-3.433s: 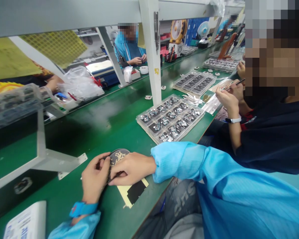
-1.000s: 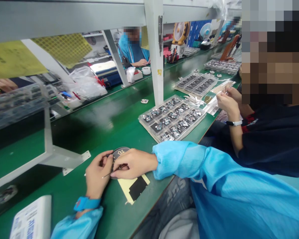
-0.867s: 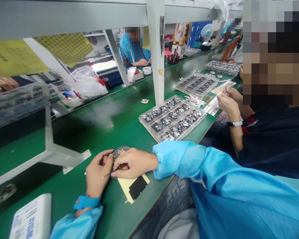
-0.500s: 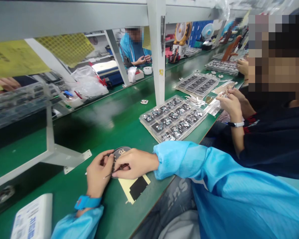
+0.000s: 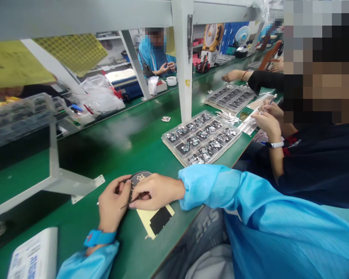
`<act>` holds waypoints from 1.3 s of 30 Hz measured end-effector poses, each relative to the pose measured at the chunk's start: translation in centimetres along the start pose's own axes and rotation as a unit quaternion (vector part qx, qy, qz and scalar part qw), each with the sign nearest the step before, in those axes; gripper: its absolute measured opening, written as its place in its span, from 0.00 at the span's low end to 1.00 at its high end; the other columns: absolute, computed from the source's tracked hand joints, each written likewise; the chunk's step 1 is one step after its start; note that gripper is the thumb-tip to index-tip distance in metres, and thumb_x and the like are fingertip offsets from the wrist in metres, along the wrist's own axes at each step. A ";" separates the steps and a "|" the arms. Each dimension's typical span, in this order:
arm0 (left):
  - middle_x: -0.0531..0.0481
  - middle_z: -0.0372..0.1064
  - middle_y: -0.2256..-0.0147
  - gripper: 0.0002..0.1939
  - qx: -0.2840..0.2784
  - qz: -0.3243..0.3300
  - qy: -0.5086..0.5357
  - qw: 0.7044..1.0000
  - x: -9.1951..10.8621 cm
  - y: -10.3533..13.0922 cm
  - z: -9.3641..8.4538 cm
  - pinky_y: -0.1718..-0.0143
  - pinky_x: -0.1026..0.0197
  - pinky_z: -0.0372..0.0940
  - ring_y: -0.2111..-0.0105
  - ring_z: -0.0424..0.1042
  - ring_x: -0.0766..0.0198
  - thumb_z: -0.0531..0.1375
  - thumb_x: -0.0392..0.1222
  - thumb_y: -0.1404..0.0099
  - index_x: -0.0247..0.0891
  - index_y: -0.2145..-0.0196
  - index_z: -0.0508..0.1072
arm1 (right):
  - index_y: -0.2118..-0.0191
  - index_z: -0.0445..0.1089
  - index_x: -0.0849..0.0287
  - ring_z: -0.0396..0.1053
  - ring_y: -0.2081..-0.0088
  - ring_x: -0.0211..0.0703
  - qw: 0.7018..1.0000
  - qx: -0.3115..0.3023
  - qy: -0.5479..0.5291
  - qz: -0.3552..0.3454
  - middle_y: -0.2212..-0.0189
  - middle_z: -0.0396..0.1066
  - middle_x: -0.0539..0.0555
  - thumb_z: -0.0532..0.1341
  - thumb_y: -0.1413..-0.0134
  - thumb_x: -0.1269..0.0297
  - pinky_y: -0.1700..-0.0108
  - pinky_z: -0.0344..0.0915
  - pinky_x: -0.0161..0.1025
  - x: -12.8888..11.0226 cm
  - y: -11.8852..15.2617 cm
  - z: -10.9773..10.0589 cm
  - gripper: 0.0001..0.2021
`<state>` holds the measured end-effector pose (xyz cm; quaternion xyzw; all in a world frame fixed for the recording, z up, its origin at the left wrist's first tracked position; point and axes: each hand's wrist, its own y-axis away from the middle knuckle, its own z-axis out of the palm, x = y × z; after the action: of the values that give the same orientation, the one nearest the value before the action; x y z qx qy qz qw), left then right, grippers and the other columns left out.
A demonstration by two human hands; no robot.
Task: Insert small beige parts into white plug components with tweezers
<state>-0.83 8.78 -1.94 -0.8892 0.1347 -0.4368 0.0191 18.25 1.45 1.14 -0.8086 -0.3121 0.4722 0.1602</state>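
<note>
My left hand [image 5: 113, 202] is closed, thumb and fingers pinched at the near left edge of a round dark dish; what it holds there is too small to make out. My right hand [image 5: 158, 190] is closed around thin dark tweezers [image 5: 140, 196], whose pointed end slants down-left across my left hand. The two hands nearly meet. Behind them shows the round dish [image 5: 136, 179], patterned with small holes and holding several tiny beige pieces. Below my right hand a pale yellow sheet [image 5: 145, 221] with a black rectangle [image 5: 160, 221] lies on the green bench.
A clear compartment tray [image 5: 174, 149] of small metallic parts stands ahead right, beside a white post [image 5: 184, 69]. Farther lies a second tray [image 5: 231, 97]. A metal bracket [image 5: 75, 184] and white box [image 5: 33, 255] are left. A co-worker's hands [image 5: 269, 120] work at right.
At the far right, a dark-sleeved arm now reaches over the second tray. My hands keep nearly the same pose at the dish. The view has shifted slightly.
</note>
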 end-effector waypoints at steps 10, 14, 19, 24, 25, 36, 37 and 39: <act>0.52 0.67 0.73 0.25 -0.011 -0.014 0.025 1.000 0.5 0.2 -0.1 0.69 0.60 0.62 0.72 0.65 0.62 0.64 0.59 0.41 0.37 0.55 0.79 | 0.71 0.72 0.60 0.63 0.72 0.34 1.000 -0.014 0.004 0.007 0.78 0.66 0.47 0.63 0.38 0.62 0.64 0.62 0.31 -0.3 -0.1 -0.3 0.11; 0.53 0.65 0.75 0.26 -0.014 -0.013 0.036 0.999 0.6 0.2 -0.1 0.69 0.61 0.61 0.73 0.64 0.62 0.64 0.60 0.41 0.37 0.55 0.79 | 0.71 0.71 0.60 0.64 0.70 0.35 1.000 -0.021 0.011 0.014 0.78 0.66 0.47 0.63 0.38 0.62 0.63 0.62 0.31 -0.4 -0.2 -0.3 0.11; 0.53 0.64 0.75 0.25 -0.011 -0.010 0.038 0.999 0.5 0.3 -0.1 0.69 0.61 0.61 0.73 0.63 0.63 0.65 0.59 0.41 0.37 0.55 0.79 | 0.72 0.71 0.60 0.64 0.71 0.35 1.000 -0.019 0.015 0.011 0.78 0.66 0.48 0.62 0.38 0.62 0.62 0.63 0.32 -0.4 -0.2 -0.1 0.11; 0.53 0.66 0.74 0.23 -0.005 -0.005 0.023 1.000 0.1 0.1 0.0 0.68 0.62 0.62 0.72 0.65 0.63 0.64 0.58 0.40 0.39 0.54 0.80 | 0.71 0.74 0.61 0.65 0.71 0.35 1.000 -0.001 0.006 -0.001 0.77 0.67 0.48 0.62 0.39 0.62 0.62 0.63 0.31 -0.2 -0.1 0.0 0.11; 0.54 0.65 0.74 0.23 -0.006 -0.002 0.022 1.000 0.0 0.1 0.0 0.68 0.62 0.62 0.72 0.65 0.63 0.64 0.58 0.39 0.39 0.54 0.79 | 0.70 0.74 0.61 0.65 0.71 0.35 1.000 0.001 0.006 -0.003 0.77 0.68 0.48 0.62 0.39 0.62 0.62 0.63 0.31 -0.1 -0.1 0.0 0.11; 0.54 0.66 0.75 0.21 -0.004 0.014 0.002 1.000 -0.7 0.0 0.1 0.69 0.62 0.63 0.72 0.66 0.63 0.63 0.55 0.37 0.39 0.54 0.80 | 0.69 0.75 0.62 0.66 0.70 0.35 1.000 0.000 0.014 -0.005 0.74 0.70 0.50 0.62 0.38 0.62 0.61 0.65 0.32 -0.2 0.2 0.1 0.10; 0.54 0.66 0.74 0.21 -0.004 0.015 0.002 1.000 -0.7 0.0 0.1 0.69 0.62 0.63 0.72 0.66 0.63 0.63 0.55 0.37 0.39 0.54 0.80 | 0.69 0.75 0.62 0.66 0.70 0.35 1.000 0.007 0.012 -0.011 0.74 0.70 0.51 0.63 0.39 0.63 0.61 0.66 0.32 -0.2 0.2 0.1 0.10; 0.54 0.67 0.74 0.20 -0.001 0.018 0.000 1.000 -0.6 0.0 0.2 0.68 0.62 0.63 0.72 0.66 0.63 0.63 0.55 0.37 0.39 0.54 0.80 | 0.69 0.74 0.62 0.67 0.70 0.36 0.999 0.022 0.005 -0.024 0.74 0.71 0.51 0.63 0.39 0.64 0.61 0.66 0.32 -0.3 0.2 0.1 0.09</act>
<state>-1.06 8.89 -2.53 -0.8869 0.1508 -0.4358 0.0260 18.15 1.13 1.19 -0.7994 -0.3203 0.4709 0.1914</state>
